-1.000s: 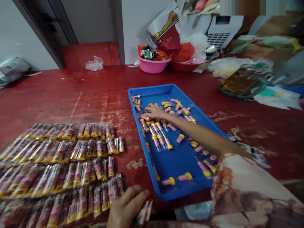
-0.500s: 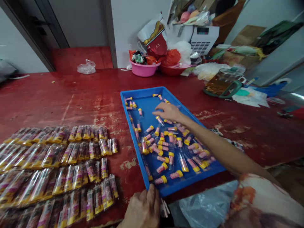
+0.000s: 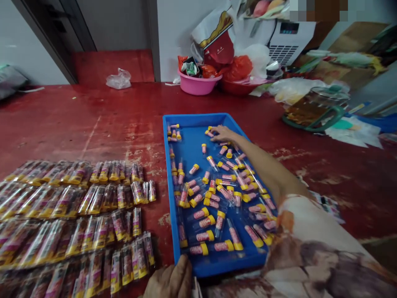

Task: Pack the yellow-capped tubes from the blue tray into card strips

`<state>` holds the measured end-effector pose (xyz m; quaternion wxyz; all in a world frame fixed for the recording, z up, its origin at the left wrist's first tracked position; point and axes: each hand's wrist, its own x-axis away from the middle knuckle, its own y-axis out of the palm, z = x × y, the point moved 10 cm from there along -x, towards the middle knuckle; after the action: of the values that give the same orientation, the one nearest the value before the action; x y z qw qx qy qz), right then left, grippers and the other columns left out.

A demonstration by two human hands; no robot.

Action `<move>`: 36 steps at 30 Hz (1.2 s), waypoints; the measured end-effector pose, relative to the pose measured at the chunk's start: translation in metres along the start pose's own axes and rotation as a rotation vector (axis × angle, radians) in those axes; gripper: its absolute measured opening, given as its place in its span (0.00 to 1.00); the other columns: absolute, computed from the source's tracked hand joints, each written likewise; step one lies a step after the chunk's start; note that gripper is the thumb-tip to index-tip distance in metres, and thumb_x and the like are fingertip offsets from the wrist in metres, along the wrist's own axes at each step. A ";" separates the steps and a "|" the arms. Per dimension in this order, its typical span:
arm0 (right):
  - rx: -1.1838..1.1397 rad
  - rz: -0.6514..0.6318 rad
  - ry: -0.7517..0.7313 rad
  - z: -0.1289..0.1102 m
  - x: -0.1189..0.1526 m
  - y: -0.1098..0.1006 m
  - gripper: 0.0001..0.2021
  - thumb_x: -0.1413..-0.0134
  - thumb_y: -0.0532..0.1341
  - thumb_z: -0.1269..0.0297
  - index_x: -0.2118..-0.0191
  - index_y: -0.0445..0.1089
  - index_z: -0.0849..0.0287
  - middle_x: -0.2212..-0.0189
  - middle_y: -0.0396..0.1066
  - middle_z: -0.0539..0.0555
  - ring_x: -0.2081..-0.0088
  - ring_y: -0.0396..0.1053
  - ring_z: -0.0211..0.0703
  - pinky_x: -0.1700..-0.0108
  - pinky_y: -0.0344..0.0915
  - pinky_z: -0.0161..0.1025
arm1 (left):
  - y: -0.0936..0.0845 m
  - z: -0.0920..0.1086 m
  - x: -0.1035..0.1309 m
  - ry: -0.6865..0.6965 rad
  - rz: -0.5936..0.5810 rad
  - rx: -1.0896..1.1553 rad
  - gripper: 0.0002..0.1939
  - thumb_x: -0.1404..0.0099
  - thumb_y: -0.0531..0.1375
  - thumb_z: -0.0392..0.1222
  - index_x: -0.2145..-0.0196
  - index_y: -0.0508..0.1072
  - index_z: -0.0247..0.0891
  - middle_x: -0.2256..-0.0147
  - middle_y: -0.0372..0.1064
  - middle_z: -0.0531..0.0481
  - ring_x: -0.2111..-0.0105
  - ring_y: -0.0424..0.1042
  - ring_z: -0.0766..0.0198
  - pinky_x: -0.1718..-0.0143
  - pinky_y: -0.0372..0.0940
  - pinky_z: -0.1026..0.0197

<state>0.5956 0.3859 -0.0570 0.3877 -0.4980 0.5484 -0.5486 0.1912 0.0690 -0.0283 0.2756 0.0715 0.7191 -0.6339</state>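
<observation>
A blue tray [image 3: 183, 114] lies on the red surface, holding many small clear tubes with yellow caps and pink contents, such as the tube [image 3: 235, 234] near its front. My right hand [image 3: 226, 134] reaches to the far end of the tray, fingers stretched out over a few tubes [image 3: 209, 133]; whether it touches them is unclear. At the tray's near left corner, my left hand [image 3: 170, 280] has its fingers curled and its thumb against the corner. The lower part of that hand is cut off by the frame.
Left of the tray lie rows of wrapped packs [image 3: 101, 231] with yellow ends. A pink basin [image 3: 198, 85] full of packets stands at the back. To the right are a glass teapot [image 3: 313, 109] and papers [image 3: 355, 130]. A crumpled plastic bag [image 3: 119, 78] lies at the back left.
My right hand has moved from the tray's middle to its far end. Loose tubes lie more spread out. The tray looks straighter in view, and the camera has shifted. My left hand stays at the corner.
</observation>
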 end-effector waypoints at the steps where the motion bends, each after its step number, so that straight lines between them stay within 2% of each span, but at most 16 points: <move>1: -0.006 -0.037 -0.046 -0.009 0.013 0.005 0.20 0.44 0.65 0.59 0.47 0.70 0.61 0.48 0.68 0.60 0.46 0.67 0.54 0.44 0.64 0.49 | 0.000 0.001 0.001 0.017 0.011 0.007 0.17 0.31 0.49 0.27 0.57 0.77 0.33 0.62 0.80 0.41 0.73 0.76 0.65 0.77 0.69 0.68; 6: -0.064 -0.181 -0.327 -0.072 0.092 0.031 0.22 0.46 0.63 0.50 0.49 0.73 0.55 0.54 0.73 0.56 0.51 0.69 0.51 0.47 0.64 0.45 | 0.003 0.002 0.004 0.022 0.021 0.023 0.19 0.32 0.48 0.27 0.55 0.76 0.32 0.60 0.79 0.39 0.72 0.75 0.65 0.75 0.69 0.68; 8: -0.085 -0.235 -0.403 -0.095 0.106 0.032 0.22 0.54 0.67 0.48 0.54 0.77 0.53 0.58 0.75 0.53 0.56 0.71 0.49 0.51 0.66 0.43 | 0.004 0.003 0.003 0.012 0.026 0.024 0.18 0.32 0.48 0.27 0.54 0.76 0.32 0.60 0.79 0.39 0.73 0.74 0.65 0.77 0.68 0.67; 9: -0.094 -0.246 -0.420 -0.105 0.104 0.028 0.20 0.56 0.69 0.48 0.57 0.78 0.53 0.61 0.76 0.51 0.58 0.71 0.49 0.53 0.67 0.42 | 0.003 0.003 0.003 0.006 0.037 0.022 0.18 0.32 0.49 0.27 0.55 0.76 0.31 0.61 0.79 0.39 0.74 0.73 0.65 0.78 0.67 0.68; 11: -0.107 -0.194 -0.407 -0.123 0.079 0.010 0.18 0.52 0.67 0.50 0.58 0.78 0.54 0.61 0.77 0.52 0.59 0.72 0.48 0.54 0.68 0.42 | 0.002 0.005 0.002 0.001 0.056 0.009 0.16 0.32 0.50 0.28 0.56 0.77 0.31 0.62 0.79 0.39 0.76 0.72 0.66 0.80 0.66 0.68; 14: -0.122 0.010 -0.322 -0.151 0.010 -0.024 0.19 0.41 0.60 0.57 0.48 0.74 0.59 0.49 0.73 0.57 0.47 0.69 0.53 0.45 0.65 0.47 | 0.004 0.006 0.002 -0.002 0.082 -0.020 0.14 0.33 0.53 0.28 0.58 0.77 0.32 0.63 0.79 0.40 0.78 0.71 0.66 0.81 0.64 0.68; 16: -0.129 0.099 -0.265 -0.171 -0.034 -0.034 0.19 0.37 0.59 0.59 0.43 0.69 0.61 0.43 0.68 0.60 0.43 0.66 0.54 0.41 0.63 0.51 | 0.004 0.007 0.002 -0.009 0.100 -0.030 0.13 0.34 0.54 0.27 0.59 0.77 0.33 0.63 0.79 0.42 0.78 0.71 0.66 0.82 0.64 0.68; 19: -0.140 0.134 -0.209 -0.189 -0.073 -0.026 0.20 0.36 0.61 0.56 0.43 0.66 0.59 0.43 0.66 0.59 0.44 0.67 0.51 0.43 0.67 0.55 | 0.000 0.005 -0.002 -0.042 0.094 0.006 0.14 0.33 0.51 0.28 0.59 0.77 0.32 0.64 0.79 0.41 0.78 0.72 0.66 0.82 0.64 0.68; 22: -0.151 0.081 -0.220 -0.190 -0.076 -0.005 0.19 0.36 0.61 0.56 0.44 0.66 0.59 0.45 0.67 0.58 0.47 0.69 0.49 0.46 0.70 0.53 | -0.005 0.002 -0.009 -0.082 0.015 0.094 0.18 0.32 0.46 0.27 0.56 0.75 0.27 0.62 0.79 0.37 0.75 0.75 0.62 0.78 0.69 0.64; 26: -0.172 -0.054 -0.296 -0.180 -0.039 0.020 0.17 0.38 0.62 0.56 0.48 0.69 0.61 0.48 0.69 0.57 0.49 0.69 0.48 0.47 0.69 0.51 | -0.017 0.001 -0.016 -0.097 -0.022 0.151 0.20 0.34 0.44 0.25 0.55 0.73 0.23 0.61 0.78 0.32 0.73 0.76 0.58 0.76 0.72 0.59; 29: -0.198 -0.098 -0.329 -0.169 0.005 0.028 0.13 0.40 0.59 0.61 0.53 0.72 0.61 0.53 0.72 0.56 0.53 0.69 0.47 0.49 0.67 0.44 | -0.010 0.002 -0.017 -0.108 -0.111 0.181 0.19 0.36 0.46 0.24 0.53 0.72 0.22 0.58 0.77 0.31 0.72 0.76 0.57 0.74 0.73 0.58; 33: -0.245 -0.065 -0.364 -0.155 0.070 0.025 0.13 0.46 0.60 0.63 0.57 0.74 0.60 0.58 0.74 0.55 0.54 0.67 0.49 0.47 0.63 0.45 | 0.006 0.000 -0.012 -0.127 -0.216 0.241 0.20 0.38 0.48 0.24 0.52 0.72 0.25 0.54 0.75 0.30 0.70 0.76 0.56 0.72 0.74 0.56; 36: -0.315 0.011 -0.392 -0.149 0.117 0.020 0.12 0.48 0.60 0.64 0.58 0.74 0.61 0.57 0.74 0.59 0.55 0.67 0.50 0.48 0.62 0.47 | 0.001 -0.008 -0.007 -0.165 -0.119 0.366 0.21 0.36 0.50 0.25 0.49 0.72 0.27 0.50 0.74 0.29 0.67 0.78 0.55 0.70 0.74 0.57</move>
<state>0.4245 0.3022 -0.0481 0.4071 -0.6464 0.5440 -0.3470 0.1950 0.0782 -0.0259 0.2781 0.0254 0.5699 -0.7728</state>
